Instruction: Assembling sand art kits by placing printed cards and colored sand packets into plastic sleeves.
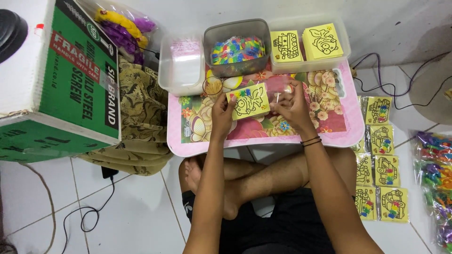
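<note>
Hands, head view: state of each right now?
Left hand: closed on the left edge of the yellow fish card.
Right hand: fingers pinched at the card's right end, in its clear wrapping; exact grip cannot be told.

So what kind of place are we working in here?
Probably a home floor used for small craft packing: white floor tiles, a low pink floral table over crossed legs, and bagged yellow picture cards laid alongside.
</note>
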